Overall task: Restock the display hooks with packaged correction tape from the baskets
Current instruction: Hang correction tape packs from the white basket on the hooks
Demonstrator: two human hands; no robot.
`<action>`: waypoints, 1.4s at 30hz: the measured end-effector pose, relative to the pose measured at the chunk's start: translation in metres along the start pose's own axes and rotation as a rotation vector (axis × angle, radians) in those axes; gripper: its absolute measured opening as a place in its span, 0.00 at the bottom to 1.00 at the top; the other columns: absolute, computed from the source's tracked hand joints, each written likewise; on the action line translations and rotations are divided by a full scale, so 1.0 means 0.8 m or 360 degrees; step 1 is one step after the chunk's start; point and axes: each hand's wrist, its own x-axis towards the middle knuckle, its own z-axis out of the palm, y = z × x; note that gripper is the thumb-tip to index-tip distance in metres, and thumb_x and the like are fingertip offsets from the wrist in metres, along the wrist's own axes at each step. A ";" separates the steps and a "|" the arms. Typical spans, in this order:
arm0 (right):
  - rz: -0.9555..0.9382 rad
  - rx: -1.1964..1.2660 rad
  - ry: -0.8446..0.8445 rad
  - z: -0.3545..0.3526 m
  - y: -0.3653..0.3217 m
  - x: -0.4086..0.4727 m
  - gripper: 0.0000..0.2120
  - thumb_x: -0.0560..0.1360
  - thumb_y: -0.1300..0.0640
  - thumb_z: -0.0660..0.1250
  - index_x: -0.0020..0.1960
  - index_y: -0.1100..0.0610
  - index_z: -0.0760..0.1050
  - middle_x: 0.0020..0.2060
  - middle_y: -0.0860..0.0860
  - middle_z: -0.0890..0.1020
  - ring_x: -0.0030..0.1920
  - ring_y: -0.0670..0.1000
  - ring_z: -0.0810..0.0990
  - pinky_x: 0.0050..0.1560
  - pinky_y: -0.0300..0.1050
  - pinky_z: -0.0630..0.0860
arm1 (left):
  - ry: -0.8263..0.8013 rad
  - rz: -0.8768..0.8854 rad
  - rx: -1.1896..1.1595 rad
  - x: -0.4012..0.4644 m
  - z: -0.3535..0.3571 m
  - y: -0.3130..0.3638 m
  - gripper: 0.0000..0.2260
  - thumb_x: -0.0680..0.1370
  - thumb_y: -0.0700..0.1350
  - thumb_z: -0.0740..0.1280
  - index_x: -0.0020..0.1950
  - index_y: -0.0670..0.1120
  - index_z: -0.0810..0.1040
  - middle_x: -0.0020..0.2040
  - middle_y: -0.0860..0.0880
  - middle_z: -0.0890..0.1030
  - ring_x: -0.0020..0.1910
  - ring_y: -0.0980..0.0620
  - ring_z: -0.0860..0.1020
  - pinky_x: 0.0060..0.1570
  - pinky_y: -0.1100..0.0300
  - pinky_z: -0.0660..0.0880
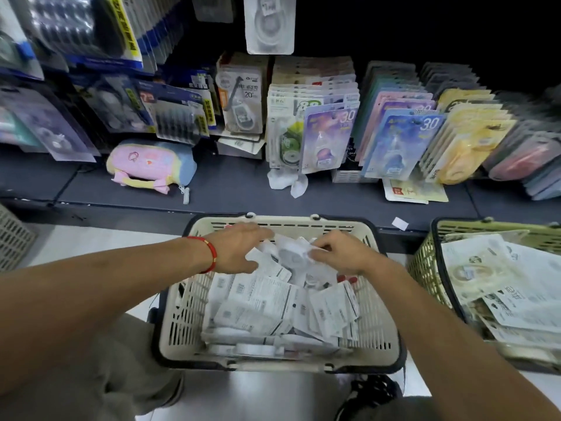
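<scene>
Both my hands down in cream basket (179,314), over loose white packs of correction tape (258,305). Left hand (239,247) fingers straight, spread flat on pile at far end. Right hand (340,253) grip curled, pinching one white pack (291,253). Green basket (425,268) just right, more packs inside. Display packs (328,138) hang above dark shelf (230,183); pink pouch (151,165) lies there.

Both bare forearms are stretched forward and angled inward, so that the two hands are brought near each other. The left hand (239,247) is held palm down with its fingers (261,233) extended, and a red cord is worn on its wrist. The right hand (340,253) is held knuckles up, its fingers (318,249) curled toward the left fingers.
</scene>
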 end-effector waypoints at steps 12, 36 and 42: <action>0.0221 0.0154 0.0054 0.015 0.030 -0.017 0.12 0.82 0.42 0.69 0.62 0.46 0.82 0.60 0.48 0.85 0.53 0.48 0.85 0.54 0.48 0.82 | -0.0214 -0.0201 -0.0294 0.046 -0.038 0.022 0.17 0.76 0.38 0.72 0.64 0.46 0.77 0.54 0.48 0.83 0.50 0.48 0.81 0.40 0.65 0.76; 0.0383 0.1219 0.0807 0.048 -0.056 -0.103 0.21 0.72 0.80 0.66 0.51 0.57 0.81 0.45 0.53 0.77 0.41 0.52 0.77 0.40 0.48 0.77 | 0.0108 -0.0404 -0.3002 0.001 0.126 0.079 0.27 0.77 0.58 0.75 0.73 0.48 0.77 0.67 0.42 0.83 0.64 0.41 0.83 0.55 0.45 0.83; 0.0619 0.0799 0.0767 0.109 -0.042 -0.070 0.11 0.79 0.58 0.74 0.60 0.54 0.79 0.56 0.51 0.82 0.51 0.55 0.83 0.46 0.38 0.81 | 0.0521 -0.0511 -0.3030 -0.012 0.134 0.070 0.20 0.79 0.36 0.74 0.70 0.44 0.78 0.63 0.41 0.85 0.61 0.39 0.84 0.61 0.37 0.80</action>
